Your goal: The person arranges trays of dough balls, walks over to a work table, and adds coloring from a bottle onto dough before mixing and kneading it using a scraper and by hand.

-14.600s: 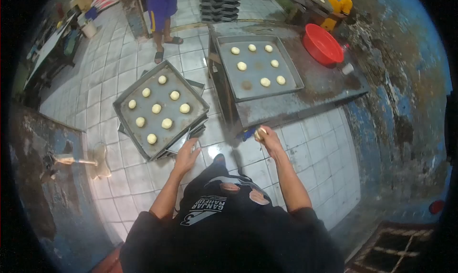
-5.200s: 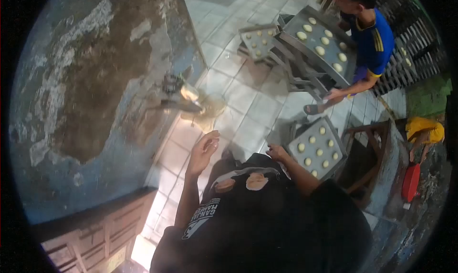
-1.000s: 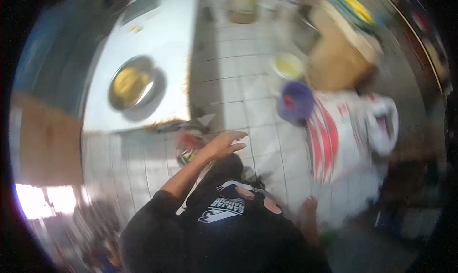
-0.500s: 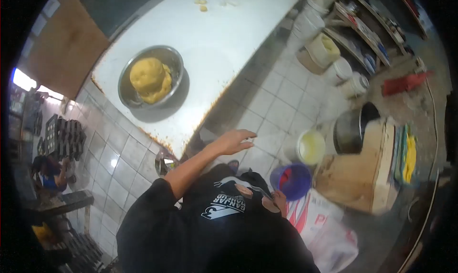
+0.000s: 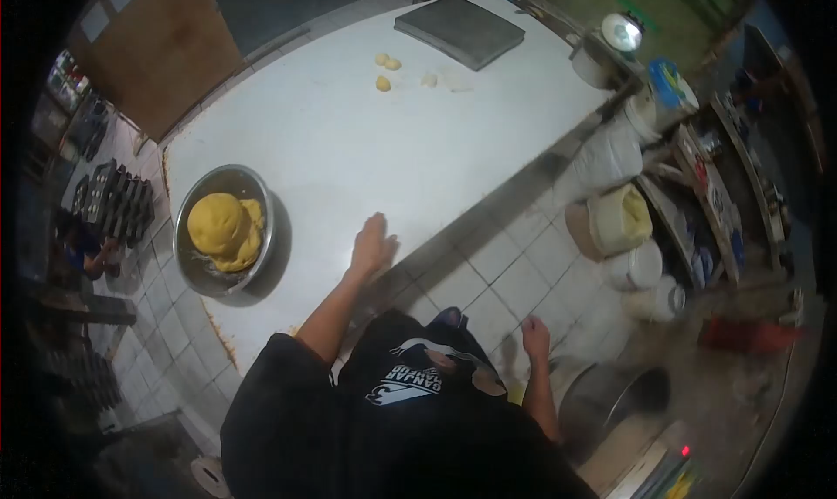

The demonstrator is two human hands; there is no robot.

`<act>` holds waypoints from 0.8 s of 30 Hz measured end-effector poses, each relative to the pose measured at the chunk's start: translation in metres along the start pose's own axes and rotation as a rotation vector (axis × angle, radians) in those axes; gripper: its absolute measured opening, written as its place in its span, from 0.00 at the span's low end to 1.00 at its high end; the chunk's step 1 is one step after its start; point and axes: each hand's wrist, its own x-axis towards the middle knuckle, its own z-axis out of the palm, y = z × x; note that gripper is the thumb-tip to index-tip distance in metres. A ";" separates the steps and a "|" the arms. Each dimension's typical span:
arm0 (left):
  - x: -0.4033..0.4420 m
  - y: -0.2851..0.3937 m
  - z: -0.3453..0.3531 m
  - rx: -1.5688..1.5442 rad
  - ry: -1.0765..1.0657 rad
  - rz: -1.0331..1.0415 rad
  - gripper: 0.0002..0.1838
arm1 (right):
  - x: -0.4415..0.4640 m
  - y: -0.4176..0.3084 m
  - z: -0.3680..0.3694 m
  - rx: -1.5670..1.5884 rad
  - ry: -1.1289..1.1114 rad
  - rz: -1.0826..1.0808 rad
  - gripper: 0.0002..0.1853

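Observation:
My left hand (image 5: pixel 372 246) is over the near edge of the white table (image 5: pixel 340 150), fingers stretched out and holding nothing. To its left, a metal bowl (image 5: pixel 268 237) on the table holds a large lump of yellow dough (image 5: pixel 218 224). My right hand (image 5: pixel 534 333) hangs low above the tiled floor on the right; its fingers look curled, and what they hold, if anything, is too small to make out. Small dough pieces (image 5: pixel 383 83) lie farther back on the table, near a dark flat tray (image 5: pixel 460 32).
White buckets (image 5: pixel 635 265) and shelves (image 5: pixel 697 185) line the right side. A large metal pot (image 5: pixel 615 399) stands by my right arm. At the far left, a person (image 5: pixel 85 246) is beside stacked trays (image 5: pixel 118 204). A scale (image 5: pixel 622 32) sits past the table's far right corner.
The view has turned and moved closer to the white table. My left hand has gone from above the floor to over the table edge. The purple bucket has left view, and the dark tray shows fully.

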 end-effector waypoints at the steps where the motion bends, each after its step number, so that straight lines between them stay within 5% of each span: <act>1: 0.011 0.000 0.006 0.037 0.095 -0.097 0.40 | 0.057 -0.026 -0.015 -0.014 -0.014 -0.110 0.22; 6: 0.071 -0.001 0.026 0.203 0.199 -0.196 0.40 | 0.301 -0.225 -0.070 -0.088 -0.180 -0.505 0.23; 12: 0.160 -0.013 0.015 0.270 0.256 -0.336 0.42 | 0.519 -0.372 0.013 -0.088 -0.296 -0.698 0.26; 14: 0.198 -0.037 0.006 0.076 0.378 -0.419 0.44 | 0.574 -0.414 0.048 -0.090 -0.347 -0.785 0.27; 15: 0.219 -0.036 0.005 0.070 0.375 -0.459 0.44 | 0.590 -0.427 0.063 -0.118 -0.340 -0.893 0.28; 17: 0.275 -0.038 -0.008 -0.435 0.780 -0.458 0.50 | 0.619 -0.444 0.088 -0.138 -0.358 -1.009 0.29; 20: 0.349 -0.066 -0.019 -0.051 0.631 -0.473 0.55 | 0.658 -0.455 0.107 -0.253 -0.380 -1.078 0.30; 24: 0.445 -0.079 -0.015 -0.245 0.764 -0.405 0.59 | 0.674 -0.425 0.084 -0.267 -0.422 -0.957 0.33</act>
